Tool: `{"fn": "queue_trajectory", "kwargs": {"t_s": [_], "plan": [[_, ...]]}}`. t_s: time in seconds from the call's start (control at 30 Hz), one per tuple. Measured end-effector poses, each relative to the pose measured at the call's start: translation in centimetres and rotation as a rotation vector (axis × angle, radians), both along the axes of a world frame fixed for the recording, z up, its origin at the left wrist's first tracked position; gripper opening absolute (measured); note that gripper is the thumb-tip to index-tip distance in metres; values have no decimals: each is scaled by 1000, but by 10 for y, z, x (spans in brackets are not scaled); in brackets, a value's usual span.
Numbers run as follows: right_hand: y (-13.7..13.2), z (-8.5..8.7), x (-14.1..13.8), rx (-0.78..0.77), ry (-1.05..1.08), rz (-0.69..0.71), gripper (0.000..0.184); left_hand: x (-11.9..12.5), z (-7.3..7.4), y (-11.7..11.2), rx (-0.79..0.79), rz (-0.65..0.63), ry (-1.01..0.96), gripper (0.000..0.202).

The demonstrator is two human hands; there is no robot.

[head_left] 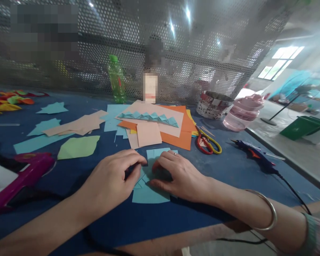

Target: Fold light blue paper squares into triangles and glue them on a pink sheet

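Observation:
Light blue paper pieces [152, 195] lie in front of me on the dark blue table, some of them small and folded. At their left edge is my left hand [114, 174], its thumb and forefinger drawn together in a pinch; whatever is between the tips is hidden. My right hand [178, 174] rests over the right side of the blue paper, fingers bent and thumb apart from them, with no held thing showing. Just beyond sits a pale pink paper square [149, 134]. Behind it a row of folded blue triangles [149, 117] lies across a larger pink sheet [173, 128].
Scissors [209, 142] and a dark blue glue gun [256, 156] lie to the right. A magenta tool [29, 174] is at left, near green paper [78, 146]. A green bottle [116, 80], patterned container [214, 105] and pink jug [241, 113] stand along the back.

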State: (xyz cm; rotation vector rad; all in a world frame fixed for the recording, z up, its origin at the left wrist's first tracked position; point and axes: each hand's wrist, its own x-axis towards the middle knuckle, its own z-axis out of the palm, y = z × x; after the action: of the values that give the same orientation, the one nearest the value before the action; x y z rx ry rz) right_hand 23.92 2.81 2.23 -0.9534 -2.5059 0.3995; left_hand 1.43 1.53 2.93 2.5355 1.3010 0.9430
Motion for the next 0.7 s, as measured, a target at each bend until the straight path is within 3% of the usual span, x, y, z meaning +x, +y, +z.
{"fn": "queue_trajectory", "kwargs": {"t_s": [0.17, 0.37, 0.7], "plan": [[-1, -1, -2, -38, 6, -12, 24, -1, 1, 1, -214, 15, 5, 24], [2, -1, -1, -35, -21, -35, 35, -3, 0, 1, -391, 51, 100, 28], [1, 0, -3, -31, -70, -47, 38, -2, -2, -5, -438, -10, 62, 10]]}}
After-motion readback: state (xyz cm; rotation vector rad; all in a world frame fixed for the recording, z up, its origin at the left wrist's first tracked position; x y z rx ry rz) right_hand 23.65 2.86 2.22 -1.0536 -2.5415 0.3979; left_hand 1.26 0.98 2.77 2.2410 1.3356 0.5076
